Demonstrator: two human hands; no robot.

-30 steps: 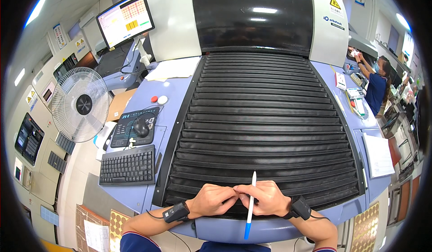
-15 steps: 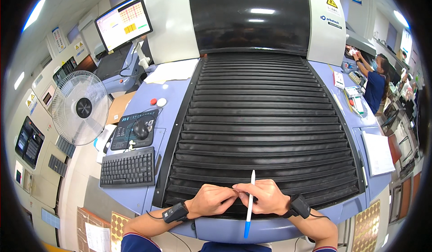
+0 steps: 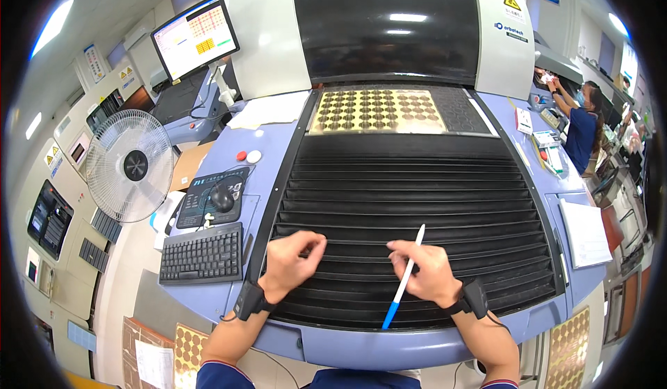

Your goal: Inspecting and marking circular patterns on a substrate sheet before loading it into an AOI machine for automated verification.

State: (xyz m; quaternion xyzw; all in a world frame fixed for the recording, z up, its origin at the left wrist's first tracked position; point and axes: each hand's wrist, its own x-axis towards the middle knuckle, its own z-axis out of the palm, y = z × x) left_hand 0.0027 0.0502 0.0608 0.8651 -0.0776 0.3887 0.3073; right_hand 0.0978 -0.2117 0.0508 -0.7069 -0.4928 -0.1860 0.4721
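Bellows (image 3: 417,201); half-curled hands (image 3: 290,262), pen (image 3: 404,280) in right

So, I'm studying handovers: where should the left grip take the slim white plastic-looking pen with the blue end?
Probably by the blue end, with the left grip coming in from the left. The white pen slants across the right grip, and its lower stretch juts past it, slim, straight and uncovered.
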